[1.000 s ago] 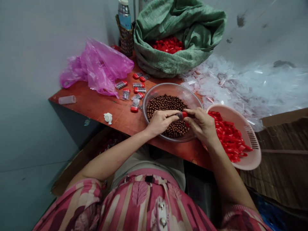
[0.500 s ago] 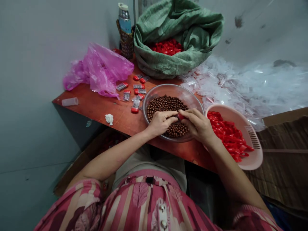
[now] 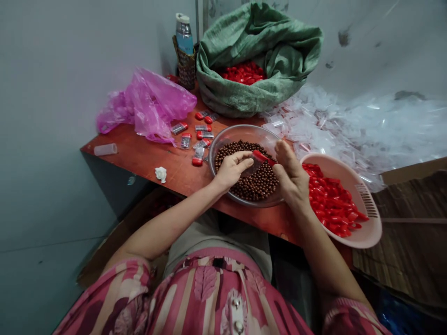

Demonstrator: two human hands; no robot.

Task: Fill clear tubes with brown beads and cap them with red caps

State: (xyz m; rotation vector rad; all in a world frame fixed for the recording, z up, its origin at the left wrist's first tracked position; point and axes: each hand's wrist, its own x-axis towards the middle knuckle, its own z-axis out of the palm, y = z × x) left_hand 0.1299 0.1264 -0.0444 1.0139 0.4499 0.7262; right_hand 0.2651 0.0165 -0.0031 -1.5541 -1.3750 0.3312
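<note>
My left hand (image 3: 231, 171) pinches a small clear plastic container with a red cap (image 3: 259, 155) above a metal bowl (image 3: 212, 167). The bowl holds a heap of shiny brown beads (image 3: 256, 188). The container is tilted, its red end pointing up and right. My right hand (image 3: 293, 179) is at the bowl's right side, fingers stretched out and apart from the thumb. Its thumb is close to a red piece at the container's capped end; whether they touch I cannot tell.
Right of the bowl, a pink basket (image 3: 372, 228) holds red caps. Several filled red-capped containers (image 3: 199, 156) lie on the red table (image 3: 178, 170). Behind stand a green sack (image 3: 240, 100) of red pieces, a pink plastic bag (image 3: 148, 107), a bottle (image 3: 184, 39), and piled clear containers (image 3: 349, 121).
My right hand has opened from its pinch at the red cap, its fingers now straight and raised. The container stays in my left hand, now more in sight. The view has shifted slightly.
</note>
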